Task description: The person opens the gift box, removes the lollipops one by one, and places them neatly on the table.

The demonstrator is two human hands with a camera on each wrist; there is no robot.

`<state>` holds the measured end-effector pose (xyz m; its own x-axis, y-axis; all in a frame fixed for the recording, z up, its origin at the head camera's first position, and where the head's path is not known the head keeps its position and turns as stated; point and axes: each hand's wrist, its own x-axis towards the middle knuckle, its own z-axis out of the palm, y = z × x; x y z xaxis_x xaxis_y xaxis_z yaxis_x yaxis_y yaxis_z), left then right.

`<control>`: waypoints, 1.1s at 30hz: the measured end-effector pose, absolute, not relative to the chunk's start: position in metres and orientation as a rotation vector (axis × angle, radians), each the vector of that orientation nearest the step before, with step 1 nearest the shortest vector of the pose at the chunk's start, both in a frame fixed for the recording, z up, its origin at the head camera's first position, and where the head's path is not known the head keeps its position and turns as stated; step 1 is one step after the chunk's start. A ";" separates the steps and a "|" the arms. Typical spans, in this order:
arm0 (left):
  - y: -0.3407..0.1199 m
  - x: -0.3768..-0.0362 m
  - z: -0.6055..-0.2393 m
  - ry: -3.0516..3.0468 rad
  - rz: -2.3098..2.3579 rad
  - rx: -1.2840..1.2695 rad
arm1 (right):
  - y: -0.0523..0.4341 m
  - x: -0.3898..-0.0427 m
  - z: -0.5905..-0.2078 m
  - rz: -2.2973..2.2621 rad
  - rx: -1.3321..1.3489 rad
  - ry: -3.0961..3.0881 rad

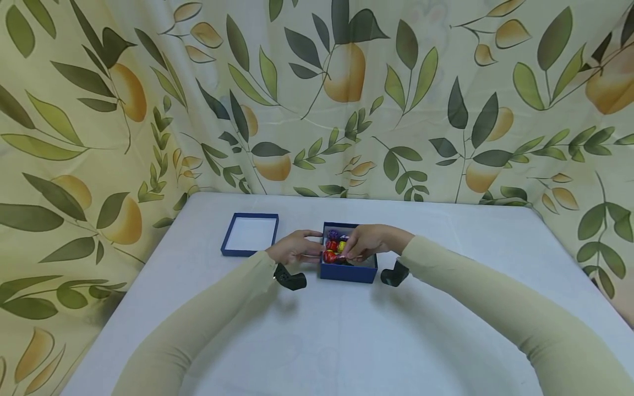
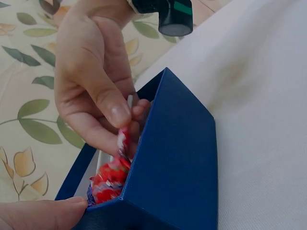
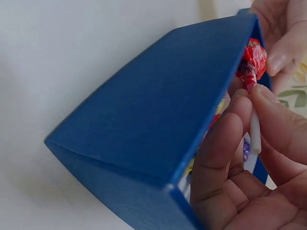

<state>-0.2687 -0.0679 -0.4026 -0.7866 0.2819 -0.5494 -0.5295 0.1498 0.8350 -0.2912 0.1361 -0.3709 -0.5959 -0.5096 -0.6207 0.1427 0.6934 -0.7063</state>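
table [image 1: 346, 341] – white cloth | on it – blue box [image 1: 348, 271], blue lid [image 1: 250, 234]

In my left wrist view, the blue box [image 2: 177, 163] fills the centre, one outer wall and a near corner facing the lens, resting on the white table surface [image 2: 268, 120]. My right hand [image 2: 93, 81] reaches into the box from above; its thumb and fingers pinch the white stick of a red-wrapped lollipop [image 2: 109, 178], whose head sits just inside the box wall. A finger of my left hand [image 2: 38, 214] rests against the box's near corner at the lower left edge. A black wrist-mounted device [image 2: 168, 14] shows above. Leaf-patterned cloth [image 2: 29, 120] lies behind.
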 end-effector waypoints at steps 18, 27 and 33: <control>-0.067 -0.268 -0.401 1.824 1.691 -0.248 | 0.184 -0.298 -0.351 -1.286 -0.187 1.990; -0.068 -0.267 -0.403 1.828 1.684 -0.251 | 0.215 -0.298 -0.350 -1.501 -0.019 2.016; -0.069 -0.266 -0.402 1.809 1.702 -0.247 | 0.238 -0.299 -0.353 -1.597 0.065 2.037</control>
